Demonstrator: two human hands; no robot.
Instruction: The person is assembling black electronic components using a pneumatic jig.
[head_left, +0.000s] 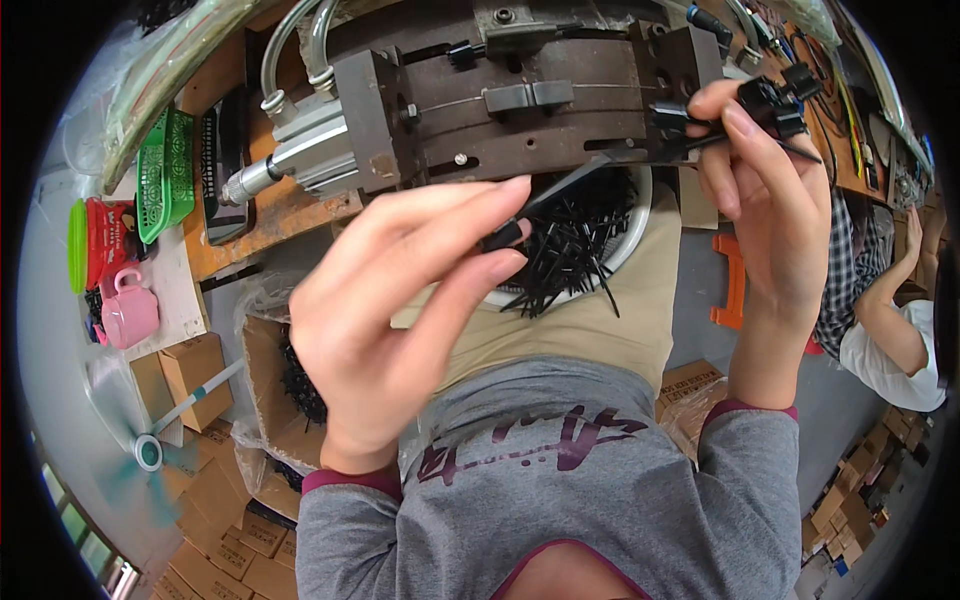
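My left hand pinches a thin black stemmed plastic piece between thumb and fingertips. Its slim stem slants up and right toward the metal fixture. Several similar black pieces with wide heads are gathered in the fingers of my right hand, at the fixture's right end; their exact number is unclear. Below the fixture, a round pale-rimmed bowl sits at my lap, heaped with black stemmed pieces. My left hand partly covers the bowl.
A silver pneumatic cylinder with clear hoses joins the fixture's left side. Green basket, pink cup and open carton stand left. A fan is lower left. A co-worker's arm shows far right, beyond an orange stool.
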